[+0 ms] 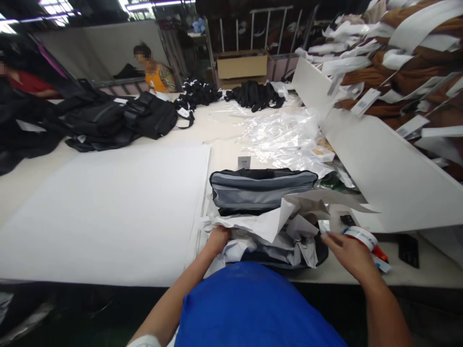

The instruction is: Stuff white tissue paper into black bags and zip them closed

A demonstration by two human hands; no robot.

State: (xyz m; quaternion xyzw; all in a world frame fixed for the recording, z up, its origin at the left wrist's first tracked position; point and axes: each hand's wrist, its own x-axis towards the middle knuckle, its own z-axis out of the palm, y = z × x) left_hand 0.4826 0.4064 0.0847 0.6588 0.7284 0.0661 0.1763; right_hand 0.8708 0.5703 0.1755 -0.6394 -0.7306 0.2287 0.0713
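Note:
In front of my body lies an unzipped black bag (265,190) with a grey lining, its flap laid back on the table. Crumpled white paper (260,225) fills its near half and spills over the edges. My left hand (218,239) is closed at the left side of the paper, fingertips tucked into it and partly hidden. My right hand (349,253) is at the bag's right edge, thumb and fingers pinched together beside a small pale strip; whatever they hold is too small to make out. A grey tag (244,162) sticks up behind the bag.
To the left lies a stack of large white sheets (144,212), with black bags (119,115) beyond. Clear plastic bags (285,135) lie behind. A tape roll (361,237) and a phone (408,250) lie right, below a white board (394,178). Two people work across the table.

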